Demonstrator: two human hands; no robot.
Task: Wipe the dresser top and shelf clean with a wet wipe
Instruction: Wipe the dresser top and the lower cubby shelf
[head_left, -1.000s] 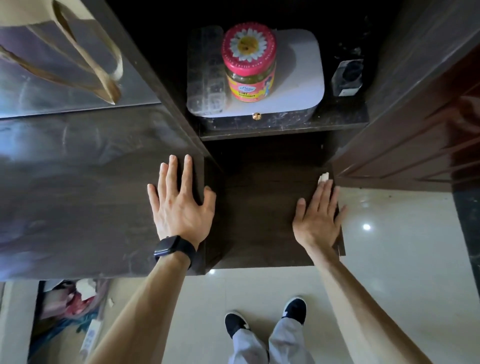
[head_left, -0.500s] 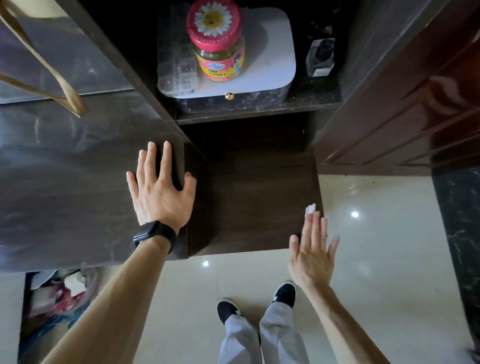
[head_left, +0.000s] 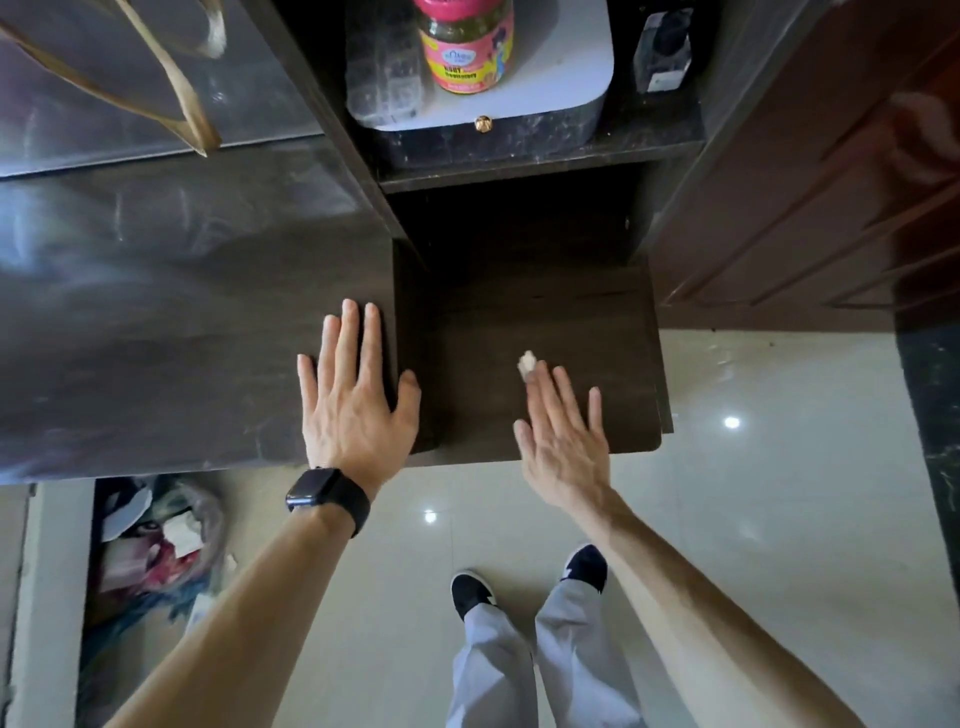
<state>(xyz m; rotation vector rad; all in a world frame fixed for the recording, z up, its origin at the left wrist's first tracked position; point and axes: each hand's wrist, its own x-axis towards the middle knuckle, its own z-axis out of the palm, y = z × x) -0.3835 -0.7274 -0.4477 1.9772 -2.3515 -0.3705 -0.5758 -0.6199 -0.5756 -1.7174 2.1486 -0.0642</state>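
Our left hand (head_left: 358, 410) lies flat, fingers spread, on the dresser top (head_left: 182, 338). Our right hand (head_left: 563, 436) presses the wet wipe (head_left: 527, 361) onto the shelf (head_left: 519, 312) with straight fingers. Past our fingertips we see a jar (head_left: 467, 47) holding something dark green.

Left hand (head_left: 358, 410) flat, palm down, fingers straight and spread, pointing 12 o'clock, thumb toward 2 o'clock, right hand (head_left: 563, 441) flat, fingers straight, angled toward 11 o'clock, forearms bare, extended from 7 and 5 o'clock

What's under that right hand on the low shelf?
A white wet wipe peeks out past the fingertips of the right hand on the dark shelf; the rest is hidden beneath the flat fingers.
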